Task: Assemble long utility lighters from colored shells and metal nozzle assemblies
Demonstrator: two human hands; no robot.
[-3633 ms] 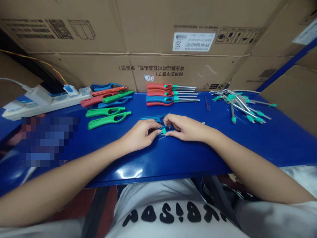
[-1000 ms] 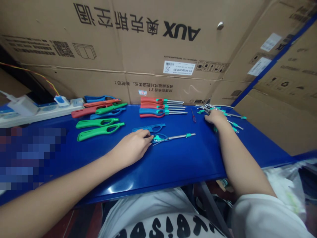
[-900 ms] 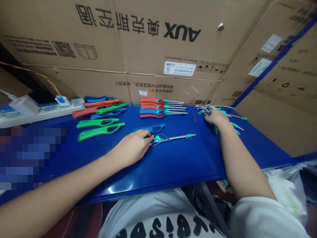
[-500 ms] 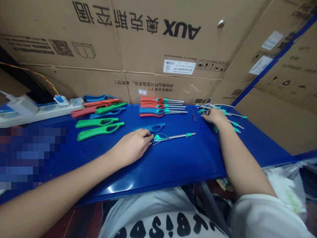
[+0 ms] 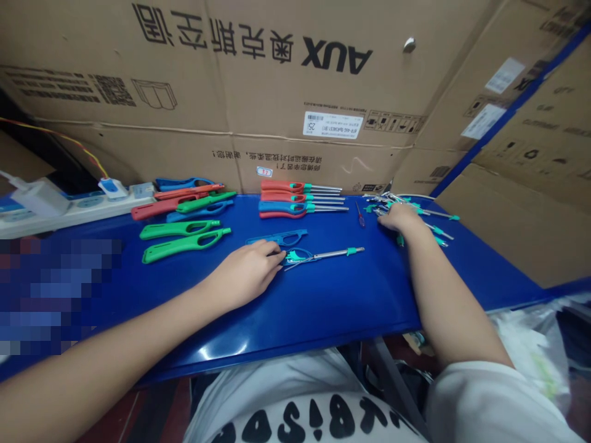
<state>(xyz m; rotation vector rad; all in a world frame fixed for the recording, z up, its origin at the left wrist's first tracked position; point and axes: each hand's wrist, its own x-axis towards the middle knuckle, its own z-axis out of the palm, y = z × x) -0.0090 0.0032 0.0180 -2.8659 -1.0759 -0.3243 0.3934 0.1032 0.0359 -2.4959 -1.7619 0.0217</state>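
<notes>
My left hand (image 5: 253,266) is closed round the handle end of a blue lighter shell (image 5: 301,251) low over the table. A metal tube with green plastic pieces (image 5: 333,253) lies along that shell and points right. Behind it rests another blue shell half (image 5: 290,237), its left end partly covered by my hand. My right hand (image 5: 401,220) reaches into a pile of lighter inner parts (image 5: 427,212), metal tubes with green pieces. Its fingers are pressed together at the pile's left side. What they pinch, if anything, is hidden.
Several red and blue lighters with tubes (image 5: 282,197) lie in a row at the back. Green, red and blue shells (image 5: 184,240) are at the left by a power strip (image 5: 83,203). A small screwdriver (image 5: 361,216) lies near the pile. Cardboard (image 5: 258,111) walls the back.
My right hand's fingers have shifted slightly within the pile, and the small green piece at their tips looks differently placed. My left hand has stayed still on the blue shell.
</notes>
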